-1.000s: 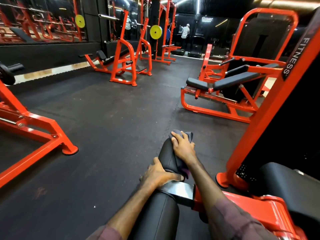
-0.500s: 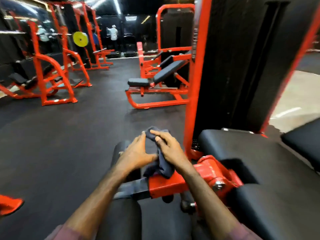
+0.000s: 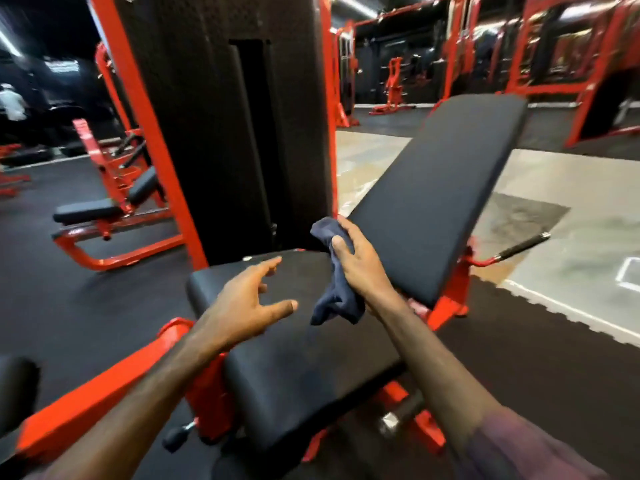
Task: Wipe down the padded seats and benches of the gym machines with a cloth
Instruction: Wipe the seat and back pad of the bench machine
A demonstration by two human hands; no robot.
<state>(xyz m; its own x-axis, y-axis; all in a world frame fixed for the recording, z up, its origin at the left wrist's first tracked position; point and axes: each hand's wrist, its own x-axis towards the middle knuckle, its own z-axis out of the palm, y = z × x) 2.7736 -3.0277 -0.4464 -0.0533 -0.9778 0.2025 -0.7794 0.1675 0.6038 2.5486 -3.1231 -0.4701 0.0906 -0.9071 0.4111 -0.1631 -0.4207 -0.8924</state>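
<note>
The right hand (image 3: 360,268) pinches the cloth (image 3: 337,289) between thumb and curled fingers, above the seat (image 3: 304,368) and just beside the lower edge of the backrest (image 3: 436,195). The left hand (image 3: 242,306) hovers over the seat, fingers spread, holding nothing.

Risks: the bunched cloth probably offers little contact area, so a pass may leave strips unwiped. The loose tail could slip from the grip.

Orientation: the cloth hangs with its long axis near vertical, tail pointing down at the seat. The backrest tilts up and away.
</note>
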